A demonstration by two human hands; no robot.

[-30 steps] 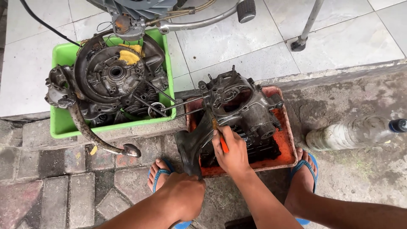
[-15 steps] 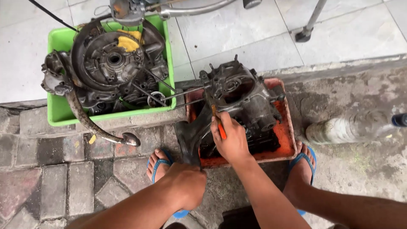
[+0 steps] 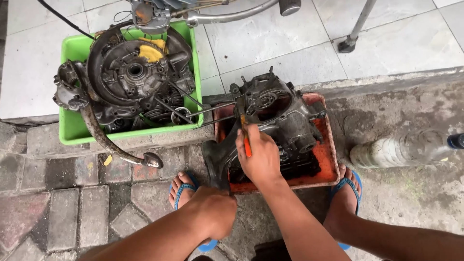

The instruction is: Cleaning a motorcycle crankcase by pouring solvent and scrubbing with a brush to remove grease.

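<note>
1. Orange-handled screwdriver [image 3: 245,137] in the right hand [image 3: 263,159], fist wrapped around the handle, its shaft pointing up and away into the top edge of a greasy, dark engine casing [image 3: 278,121]. Over the last second the tool has kept to much the same spot on the casing, and the hand has barely shifted, which suggests steady working at one fastening or seam rather than a move to a new one.

2. Casing sits in a shallow red tray [image 3: 329,145] on rough concrete, between the person's two feet in blue sandals [image 3: 349,186].

3. Left hand [image 3: 215,212] is low at the near left corner of the tray, curled against the casing's dark lower end; whether the fingers truly clamp it cannot be told, since they are hidden under the hand. It has stayed there, apparently steadying the part.

4. Green plastic crate [image 3: 72,130] just beside the tray, to the left, is piled with more dark engine parts, a round flywheel housing [image 3: 133,72] on top and a curved rusty kick lever [image 3: 104,140] hanging over its near wall.

5. Clear plastic bottle [image 3: 401,150] lies on its side to the right, well apart from the tray.
</note>
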